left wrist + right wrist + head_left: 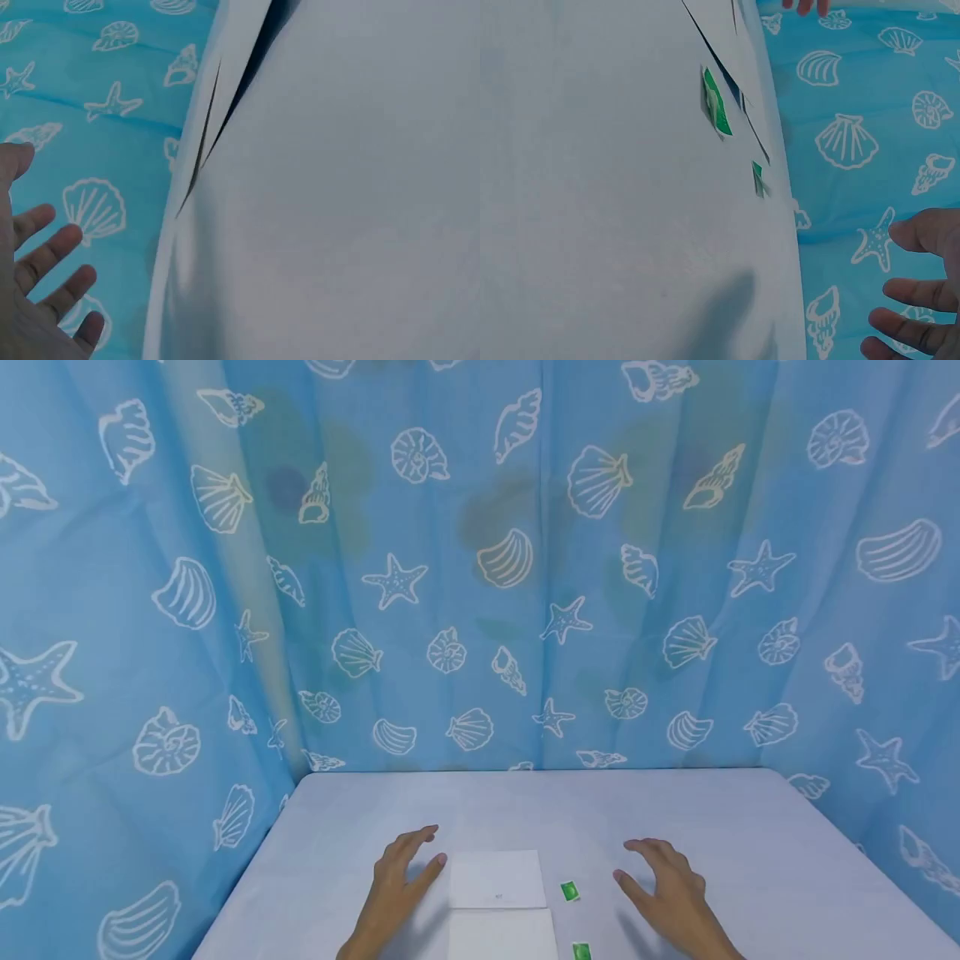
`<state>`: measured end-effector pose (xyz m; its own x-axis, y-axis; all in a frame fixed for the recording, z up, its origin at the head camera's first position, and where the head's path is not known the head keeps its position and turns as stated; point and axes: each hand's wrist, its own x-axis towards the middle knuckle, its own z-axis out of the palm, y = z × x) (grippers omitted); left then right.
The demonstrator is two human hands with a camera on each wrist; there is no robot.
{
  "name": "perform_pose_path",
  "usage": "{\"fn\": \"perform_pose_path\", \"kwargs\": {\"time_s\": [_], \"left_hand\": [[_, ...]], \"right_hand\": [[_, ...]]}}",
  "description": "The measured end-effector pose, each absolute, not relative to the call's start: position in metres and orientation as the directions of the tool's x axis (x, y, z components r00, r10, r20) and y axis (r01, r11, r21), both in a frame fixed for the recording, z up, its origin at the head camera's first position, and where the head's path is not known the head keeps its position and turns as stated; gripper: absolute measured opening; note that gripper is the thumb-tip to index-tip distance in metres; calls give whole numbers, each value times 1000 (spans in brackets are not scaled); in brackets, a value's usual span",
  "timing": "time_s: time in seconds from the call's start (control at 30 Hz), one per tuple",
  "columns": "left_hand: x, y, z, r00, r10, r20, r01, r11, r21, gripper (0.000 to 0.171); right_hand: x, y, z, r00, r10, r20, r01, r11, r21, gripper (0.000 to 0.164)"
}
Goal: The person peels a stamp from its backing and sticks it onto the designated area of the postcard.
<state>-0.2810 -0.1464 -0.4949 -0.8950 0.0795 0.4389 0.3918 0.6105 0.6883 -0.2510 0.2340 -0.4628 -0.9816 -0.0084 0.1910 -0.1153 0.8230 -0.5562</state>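
Observation:
Two flat white rectangular pieces, a far one point(497, 877) with a tiny mark near its front edge and a near one point(502, 937), lie end to end on the table in the head view. Right of them are two small green squares with pale edges, one farther point(570, 891) and one nearer point(582, 951), resembling stamps. My left hand point(393, 889) hovers left of the white pieces, fingers spread and holding nothing. On the other side my right hand point(671, 897) hovers right of the green squares, its fingers apart and nothing in them. Both wrist views show the fingers loosely extended.
A white-covered table point(750, 843) carries everything. Blue curtains point(465, 693) printed with white shells and starfish hang behind it and along both sides. Shadows of the hands fall on the cloth.

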Motion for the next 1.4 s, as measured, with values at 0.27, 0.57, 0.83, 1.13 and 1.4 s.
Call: {"fn": "perform_pose_path", "kwargs": {"time_s": [0.27,0.57,0.83,1.13,1.4], "left_hand": [[-273,-141,-502,-911,-4,412,350,519,780,35],[-262,-133,-506,-934,5,356,313,491,813,34],[-261,-137,-504,-912,5,409,359,488,795,29],[-262,-131,-498,-898,25,440,393,495,775,27],[-261,-130,-501,-863,47,502,451,518,727,24]], "right_hand": [[-240,227,-472,-974,43,222,-118,742,-660,34],[-224,219,-490,-976,97,196,-83,666,-741,23],[-223,208,-493,-954,77,291,-170,662,-730,19],[-224,202,-492,-975,52,214,-130,648,-750,17],[-225,202,-508,-956,-26,291,-247,607,-756,16]]}}
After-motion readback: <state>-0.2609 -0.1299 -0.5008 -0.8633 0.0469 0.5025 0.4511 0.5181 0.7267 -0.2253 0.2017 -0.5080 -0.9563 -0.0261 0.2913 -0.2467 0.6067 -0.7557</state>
